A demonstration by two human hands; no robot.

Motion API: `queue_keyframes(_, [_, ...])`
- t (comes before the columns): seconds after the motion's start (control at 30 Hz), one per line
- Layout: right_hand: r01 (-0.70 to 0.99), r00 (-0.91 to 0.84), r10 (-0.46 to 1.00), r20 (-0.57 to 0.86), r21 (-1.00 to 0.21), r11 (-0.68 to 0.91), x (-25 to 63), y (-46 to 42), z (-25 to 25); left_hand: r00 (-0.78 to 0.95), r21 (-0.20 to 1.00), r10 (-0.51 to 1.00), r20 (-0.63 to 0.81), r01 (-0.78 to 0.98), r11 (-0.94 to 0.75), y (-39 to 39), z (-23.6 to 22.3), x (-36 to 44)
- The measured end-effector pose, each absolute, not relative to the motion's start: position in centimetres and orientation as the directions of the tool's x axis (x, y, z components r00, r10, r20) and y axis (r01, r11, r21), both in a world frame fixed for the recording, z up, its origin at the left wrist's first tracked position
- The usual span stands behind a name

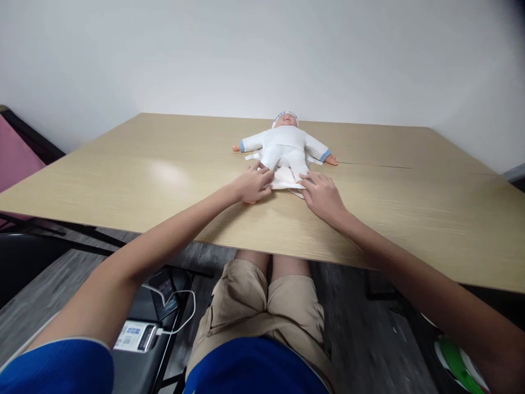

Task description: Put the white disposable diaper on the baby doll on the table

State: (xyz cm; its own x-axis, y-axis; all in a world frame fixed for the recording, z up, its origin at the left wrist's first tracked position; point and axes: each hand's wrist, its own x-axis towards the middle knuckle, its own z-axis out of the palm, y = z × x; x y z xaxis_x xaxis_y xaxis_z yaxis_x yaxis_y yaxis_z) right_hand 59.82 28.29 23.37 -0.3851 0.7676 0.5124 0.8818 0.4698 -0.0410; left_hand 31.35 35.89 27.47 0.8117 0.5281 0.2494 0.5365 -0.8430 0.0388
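A baby doll (285, 139) in a white outfit with blue cuffs and a white cap lies on its back on the table, arms spread. Under its hips and between its legs is an open white diaper (283, 178), its side tabs showing at both sides of the waist. My left hand (254, 183) is closed at the diaper's near left edge, over one doll leg. At the near right edge, my right hand (320, 194) pinches the diaper beside the other leg. Both hands partly hide the doll's lower legs and feet.
The wooden table (164, 180) reaches back to a white wall. Below its front edge, at left, a power bank (134, 336) with a white cable lies on a black chair (131, 372). A pink chair back (18, 148) stands far left. A green and white round object (455, 355) is low at right.
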Motion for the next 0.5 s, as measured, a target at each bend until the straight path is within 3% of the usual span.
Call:
queue_keyframes(0.23, [0.874,-0.299,0.762,0.574,-0.157,0.461,59.6,29.3,24.2,0.744,0.179,0.61,0.273,0.584,-0.792,35.8,27.4,31.6])
queue_keyframes(0.37, [0.869,-0.249,0.773,0.583,-0.218,0.445,59.9,29.6,24.3,0.675,0.348,0.659,0.331,0.562,-0.75,36.6,27.5,31.6])
queue_keyframes(0.5, [0.865,-0.197,0.784,0.588,-0.273,0.422,60.3,30.3,24.2,0.633,0.546,0.659,0.406,0.41,-0.731,38.2,28.0,31.5])
